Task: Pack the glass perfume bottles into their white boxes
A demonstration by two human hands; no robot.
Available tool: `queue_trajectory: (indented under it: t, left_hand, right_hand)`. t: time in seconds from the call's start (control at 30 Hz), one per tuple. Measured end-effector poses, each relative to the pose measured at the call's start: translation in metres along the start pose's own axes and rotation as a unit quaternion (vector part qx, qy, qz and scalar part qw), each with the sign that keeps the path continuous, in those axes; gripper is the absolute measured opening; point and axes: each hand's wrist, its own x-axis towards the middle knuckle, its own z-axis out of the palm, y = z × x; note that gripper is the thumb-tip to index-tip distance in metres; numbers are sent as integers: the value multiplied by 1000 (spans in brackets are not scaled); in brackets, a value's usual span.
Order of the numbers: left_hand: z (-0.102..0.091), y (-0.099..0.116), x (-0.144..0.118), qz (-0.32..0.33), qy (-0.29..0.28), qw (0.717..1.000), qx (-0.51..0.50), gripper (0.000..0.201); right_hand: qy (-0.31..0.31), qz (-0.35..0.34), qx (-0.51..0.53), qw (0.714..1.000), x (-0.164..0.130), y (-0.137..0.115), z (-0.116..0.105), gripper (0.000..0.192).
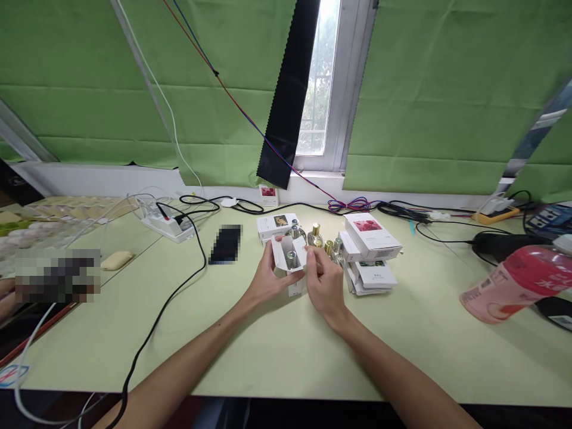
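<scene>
My left hand [264, 279] is wrapped round a small white cardboard box [279, 257] with its top flaps raised. Inside the box stands a small bottle, its silver cap [292, 258] showing; the rest of it is hidden by the walls. The thumb and fingers of my right hand [326, 283] pinch the box's right flap. Just behind the box are several small glass bottles with gold or silver caps, among them a gold-capped bottle [315, 232]. A white box with a red flower picture [373, 233] lies on other white boxes to the right.
Behind my left hand is a white box with a yellow picture [268, 225]. A phone-like dark slab [226, 244], a power strip [167, 226] and a black cable [167, 301] lie left. A pink bottle [504, 286] lies right. Another person's hand [6, 292] shows far left.
</scene>
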Motion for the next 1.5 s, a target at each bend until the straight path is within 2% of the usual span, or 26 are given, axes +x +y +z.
queue_trajectory:
  t: [0.73,0.97,1.23,1.5]
  left_hand:
    - [-1,-1,1,8,4,1000,-9,71]
    - [-1,-1,1,7,9,1000,-11,66]
    - [1,1,1,17,9,1000,-18,63]
    - [1,2,1,13,4,1000,-14,64]
  right_hand:
    - [-9,5,10,1000,-1,1,1,36]
    - [-24,-22,-3,999,-1,1,1,39]
    - [-66,-97,38,992,-1,0,2,39]
    - [-63,-72,26,995,-2,3,2,36]
